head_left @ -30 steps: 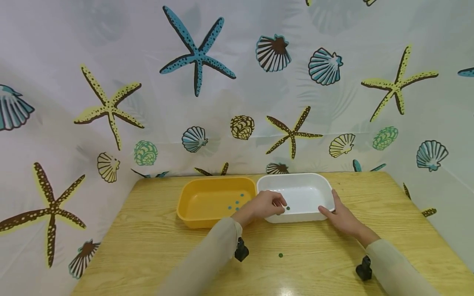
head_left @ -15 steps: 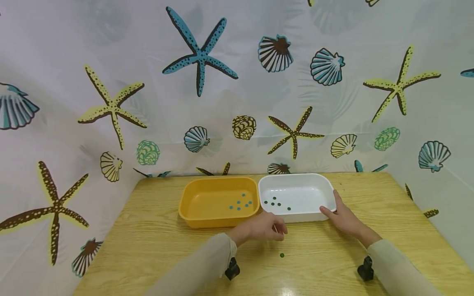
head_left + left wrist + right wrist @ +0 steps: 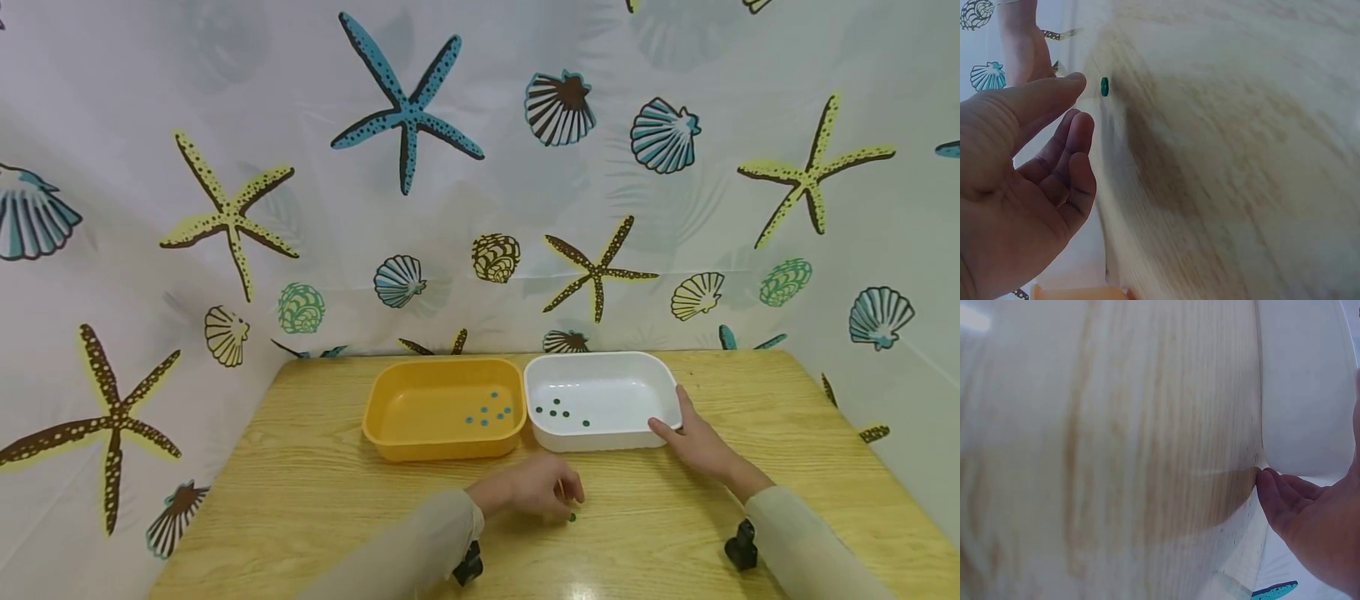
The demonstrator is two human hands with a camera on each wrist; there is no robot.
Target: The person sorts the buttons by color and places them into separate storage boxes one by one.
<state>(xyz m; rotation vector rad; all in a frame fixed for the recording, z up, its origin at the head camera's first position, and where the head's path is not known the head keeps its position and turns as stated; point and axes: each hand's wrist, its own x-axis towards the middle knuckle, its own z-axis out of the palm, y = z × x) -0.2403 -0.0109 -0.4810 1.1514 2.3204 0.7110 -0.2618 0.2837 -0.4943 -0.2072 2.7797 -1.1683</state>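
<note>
A small green disc (image 3: 572, 517) lies on the table, and my left hand (image 3: 536, 487) hovers right at it with fingers loosely bent. In the left wrist view a gap shows between the thumb and fingertips, and the green disc (image 3: 1104, 87) is just beyond them, apart. My right hand (image 3: 701, 442) holds the right end of the white basin (image 3: 600, 442), thumb over its front rim and fingers along the outer side. Seen from the right wrist, the fingertips (image 3: 1266, 478) reach the basin's lower corner. Several green discs (image 3: 555, 412) lie inside that basin.
An orange basin (image 3: 435, 450) stands against the left side of the white one, with several blue discs (image 3: 487, 415) in its right half. The wooden table (image 3: 315, 500) runs back to a patterned curtain (image 3: 480, 183).
My left hand has left the white basin and come down toward me to the green disc on the table, uncovering the discs in the basins. My right hand stays at the basin.
</note>
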